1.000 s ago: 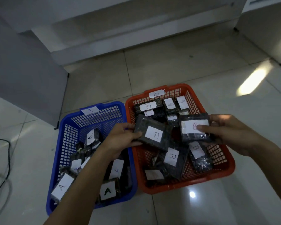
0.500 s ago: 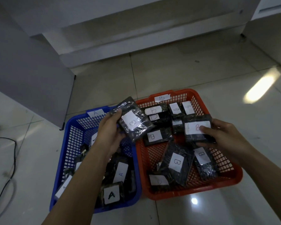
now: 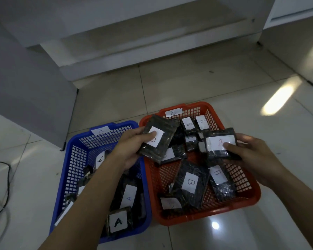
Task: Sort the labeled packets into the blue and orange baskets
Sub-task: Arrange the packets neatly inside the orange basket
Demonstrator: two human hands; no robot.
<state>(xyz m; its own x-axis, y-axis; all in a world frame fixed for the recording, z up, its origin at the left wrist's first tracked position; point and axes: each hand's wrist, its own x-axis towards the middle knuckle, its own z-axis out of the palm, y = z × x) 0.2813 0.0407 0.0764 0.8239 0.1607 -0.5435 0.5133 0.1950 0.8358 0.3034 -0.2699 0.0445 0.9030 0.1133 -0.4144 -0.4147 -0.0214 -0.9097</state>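
Two baskets stand side by side on the floor. The blue basket (image 3: 74, 159), tagged A, holds several dark packets with A labels. The orange basket (image 3: 242, 177), tagged B, holds several packets with B labels. My left hand (image 3: 132, 147) grips a dark packet with a white B label (image 3: 159, 138) above the orange basket's left rim, thumb on the label. My right hand (image 3: 249, 154) holds another B-labelled packet (image 3: 219, 141) over the orange basket's right half, thumb pressed on its label.
Tiled floor surrounds the baskets. A grey panel (image 3: 31, 98) stands at the left, a white cabinet base (image 3: 152, 51) behind, and another white unit (image 3: 296, 42) at the right. A black cable (image 3: 6, 186) lies on the floor at far left.
My left hand lifted a B packet out of the orange basket toward the blue one, then carried it back right over the orange basket's left rim. My right hand kept holding its packet.
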